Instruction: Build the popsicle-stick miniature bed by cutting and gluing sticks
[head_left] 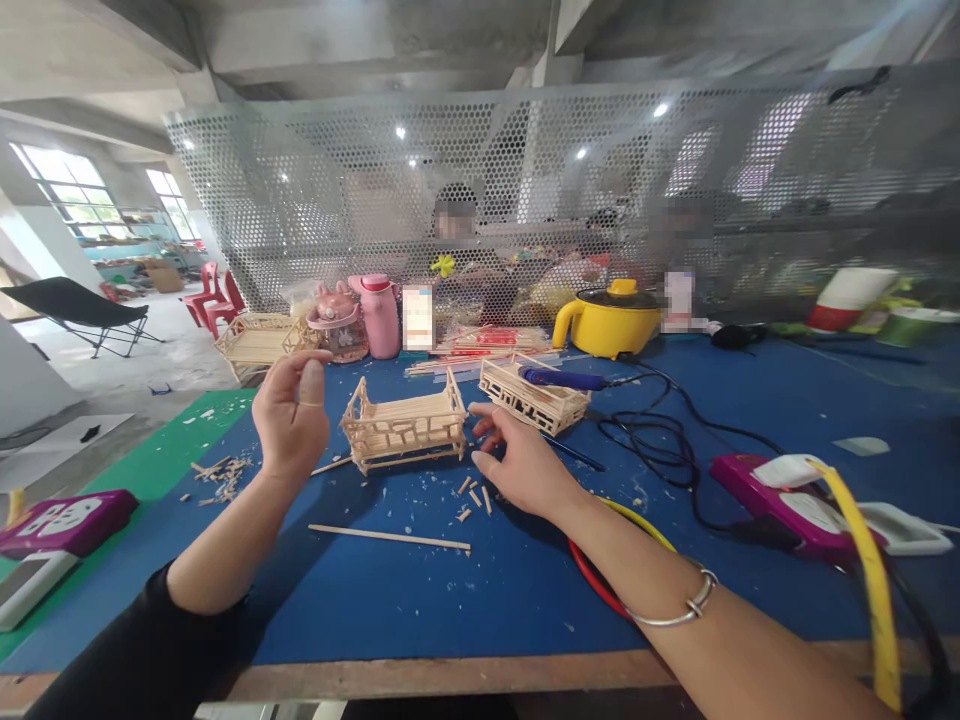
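My left hand [292,415] is raised left of a small bed-shaped frame [406,428] built from pale wooden sticks. Its fingers are bent over toward the thumb; anything between them is too small to make out. At the frame's right end is my right hand [521,460], fingers apart with nothing in them. Whether it touches the frame I cannot tell. Behind that hand, a second stick frame [536,398] carries a blue glue gun [566,379]. One loose stick [390,538] and several short offcuts [475,496] lie in front.
A yellow electric pot [616,322], a pink bottle [377,318] and stick bundles [491,342] stand or lie along the perforated screen [322,200]. Another stick frame [262,342] sits back left. Black cables [645,425] and a purple power strip [787,505] occupy the right side.
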